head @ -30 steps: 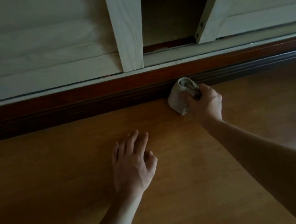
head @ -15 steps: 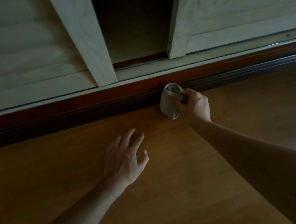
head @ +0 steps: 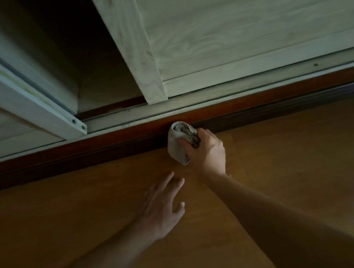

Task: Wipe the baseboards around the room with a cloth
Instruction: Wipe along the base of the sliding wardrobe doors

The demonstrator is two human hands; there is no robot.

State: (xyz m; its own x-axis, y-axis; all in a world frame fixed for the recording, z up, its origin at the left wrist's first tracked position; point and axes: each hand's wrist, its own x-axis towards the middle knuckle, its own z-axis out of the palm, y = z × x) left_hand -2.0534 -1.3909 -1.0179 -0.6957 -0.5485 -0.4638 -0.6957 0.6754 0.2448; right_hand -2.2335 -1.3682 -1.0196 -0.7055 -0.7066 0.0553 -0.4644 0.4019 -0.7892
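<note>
Wood floor [head: 295,165] fills the lower half, bare boards running wide to the left and to the right of the arms. Above it, two pale sliding doors: the right door [head: 248,28] stands on its track [head: 222,95], the left door [head: 26,101] juts out at an angle, and there is a dark gap between them. Under the track runs the baseboard [head: 86,152], a dark red-brown strip from edge to edge, its lower edge meeting the floor.

Right arm reaches in from the lower right. The right hand [head: 206,152] sits at the foot of the baseboard, fingers [head: 187,148] curled tight round the cloth [head: 176,144]. The cloth is a grey wad, its top end pressed against the baseboard face, its lower end down by the floor, just below the right door's left edge.

Left hand [head: 162,207] is near it, nearer the camera, palm down, fingers straight and a little apart, holding nothing; whether it touches the floor, I cannot tell.
</note>
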